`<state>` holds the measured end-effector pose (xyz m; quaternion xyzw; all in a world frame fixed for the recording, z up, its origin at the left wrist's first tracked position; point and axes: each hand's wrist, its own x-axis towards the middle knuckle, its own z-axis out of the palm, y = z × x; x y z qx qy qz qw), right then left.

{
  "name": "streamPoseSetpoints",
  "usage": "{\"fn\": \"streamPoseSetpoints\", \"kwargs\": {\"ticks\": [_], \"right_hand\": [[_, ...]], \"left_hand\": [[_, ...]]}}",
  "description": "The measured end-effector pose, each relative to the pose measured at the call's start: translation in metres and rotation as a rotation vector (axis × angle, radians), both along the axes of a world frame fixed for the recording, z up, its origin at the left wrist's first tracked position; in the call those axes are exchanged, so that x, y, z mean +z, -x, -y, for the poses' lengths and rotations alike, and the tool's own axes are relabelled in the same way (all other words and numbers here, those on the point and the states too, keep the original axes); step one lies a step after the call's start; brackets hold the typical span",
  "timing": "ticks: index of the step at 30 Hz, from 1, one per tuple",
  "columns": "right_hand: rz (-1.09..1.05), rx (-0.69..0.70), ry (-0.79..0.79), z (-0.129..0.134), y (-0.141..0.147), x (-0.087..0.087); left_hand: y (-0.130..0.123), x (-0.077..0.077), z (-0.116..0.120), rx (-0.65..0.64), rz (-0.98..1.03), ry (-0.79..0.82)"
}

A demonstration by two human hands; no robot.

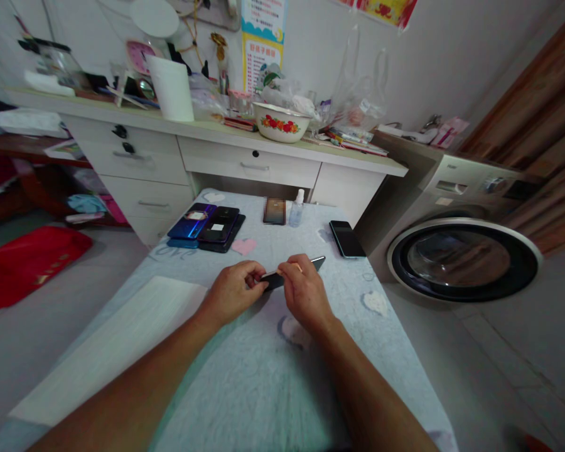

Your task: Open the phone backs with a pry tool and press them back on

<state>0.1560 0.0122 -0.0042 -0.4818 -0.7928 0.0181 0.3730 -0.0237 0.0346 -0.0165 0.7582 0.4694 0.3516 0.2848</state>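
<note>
A dark smartphone [275, 281] is held tilted above the table, its far end sticking out past my right hand. My left hand [233, 290] pinches the phone's left end between thumb and fingers. The fingers of my right hand [305, 290] are closed at its upper edge; whether they also pinch something small there, I cannot tell. Beyond my left hand, several phones [216, 226] lie stacked and overlapping, two with pale labels. Another phone [346, 239] rests to the right. A clear spray bottle [295, 212] stands upright at the back, beside a dark, pixelated rectangular item [274, 211].
A pale cloth [282, 389] with heart prints covers the table. At left lies a long whitish strip [117, 342]. White drawers [249, 164] stand behind, with a floral enamel bowl [282, 123] on top. A front-loading washing machine [445, 188] is at the right.
</note>
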Motion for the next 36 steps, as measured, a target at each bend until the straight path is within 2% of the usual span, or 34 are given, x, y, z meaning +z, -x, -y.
{"fn": "streamPoseSetpoints", "kwargs": {"ticks": [7, 13, 17, 26, 32, 36], "right_hand": [[-0.044, -0.141, -0.006, -0.012, -0.028, -0.002], [-0.044, -0.212, -0.035, -0.018, -0.037, -0.005], [-0.041, -0.204, -0.037, -0.016, -0.033, -0.006], [-0.017, -0.076, -0.027, -0.007, -0.018, -0.004], [-0.044, -0.145, -0.012, -0.013, -0.027, -0.004], [-0.058, -0.241, -0.038, -0.018, -0.035, -0.006]], "left_hand": [[0.002, 0.001, 0.000, 0.027, -0.029, -0.023], [0.003, 0.001, 0.000, 0.029, -0.037, -0.027], [0.001, 0.003, 0.001, 0.037, -0.046, -0.034], [0.000, 0.001, 0.001, 0.020, -0.051, -0.053], [0.001, 0.003, 0.001, 0.024, -0.056, -0.047], [0.002, 0.002, 0.001, 0.027, -0.055, -0.041]]}}
